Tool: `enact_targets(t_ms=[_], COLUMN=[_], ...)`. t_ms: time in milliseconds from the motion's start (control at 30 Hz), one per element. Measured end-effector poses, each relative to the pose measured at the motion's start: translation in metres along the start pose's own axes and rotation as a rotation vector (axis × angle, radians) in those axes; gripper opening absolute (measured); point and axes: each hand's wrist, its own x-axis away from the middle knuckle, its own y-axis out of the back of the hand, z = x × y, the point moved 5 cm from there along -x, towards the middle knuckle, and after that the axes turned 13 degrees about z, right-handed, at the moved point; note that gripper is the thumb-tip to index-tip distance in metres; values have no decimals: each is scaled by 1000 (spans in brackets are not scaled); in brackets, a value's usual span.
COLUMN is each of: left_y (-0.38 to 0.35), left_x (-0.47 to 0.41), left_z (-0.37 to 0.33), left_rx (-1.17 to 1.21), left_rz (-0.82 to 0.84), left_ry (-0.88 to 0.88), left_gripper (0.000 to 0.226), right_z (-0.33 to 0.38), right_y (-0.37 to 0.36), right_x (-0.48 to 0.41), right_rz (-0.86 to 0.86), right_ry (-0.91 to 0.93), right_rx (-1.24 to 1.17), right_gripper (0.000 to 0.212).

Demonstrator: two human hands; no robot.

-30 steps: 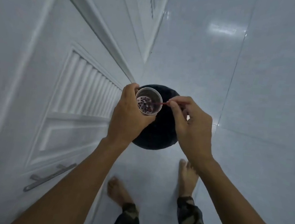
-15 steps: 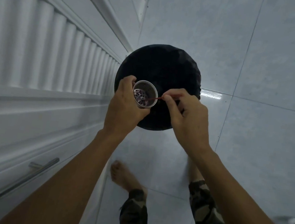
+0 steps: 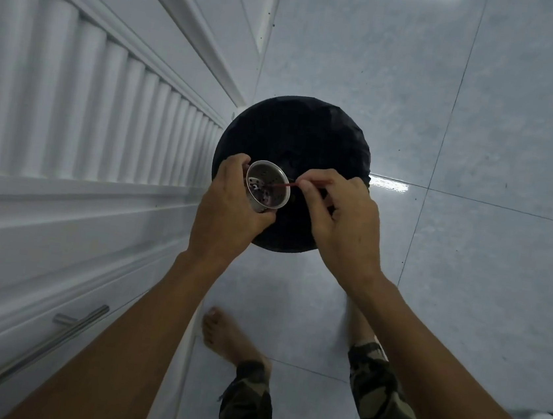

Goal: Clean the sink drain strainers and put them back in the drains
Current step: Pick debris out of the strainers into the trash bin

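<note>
- Step in hand, as we read it: cleaning phase, picking debris out of the round perforated metal cup strainer [image 3: 268, 178] over the black round bag-lined bin [image 3: 297, 132]; nothing is back in a drain yet, and no sink is in view
- Left hand [image 3: 229, 221] wraps the strainer's outer wall, fingers curled around the far side and thumb on the near side; the strainer hangs in the air above the bin's near-left rim, not touching it
- Right hand [image 3: 342, 227] pinches a thin red stick [image 3: 293, 185] between thumb and fingertips, other fingers curled in; the stick tip sits inside the cup, near the dark residue on the bottom
- Strainer mouth points up toward the camera, tipped slightly toward the right hand; cup axis is near vertical with that tilt
- Stick's long axis runs roughly level, from the right-hand pinch leftward and a little down into the cup
- Dark clumps show around the centre fitting and the bottom holes; we can't tell how firmly they are stuck
- Next move likely calls for small levering strokes with the tip, a firm left grip, and keeping the mouth over the bin so loosened bits drop in
- Risk: a stick this thin could bend or snap if pushed hard
</note>
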Motion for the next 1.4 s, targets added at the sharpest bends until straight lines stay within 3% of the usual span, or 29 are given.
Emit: enact_targets(t_ms=[167,633,800,967,1167,1300,1400], left_y=[-4,-2,0,11,13,17,14], left_x=[-3,-6,-11,-13,-16,-16,-16], left_z=[-6,-18,-22,-20,-27,-26,-23], left_rx=[-44,-70,-82,-113,-105,-129,-127], left_rz=[18,25,31,49,58,53,72], left_ry=[-50,-139,-193,-238,-264,-252,-243], left_gripper=[73,71,70,71,70,69,69], right_z=[1,-5,-1,-18,-2,-18,-5], right_y=[-5,7,3,17,13,15,10], right_x=[3,4,8,0,2,-5,-3], right_rz=[5,-103,40,7,-14,-67,-50], right_ry=[-27,-5,21,-68,40,-65,36], right_rx=[-10,-109,-236,-154,-156,-137,-124], right_gripper=[19,18,16,16,16,14,16])
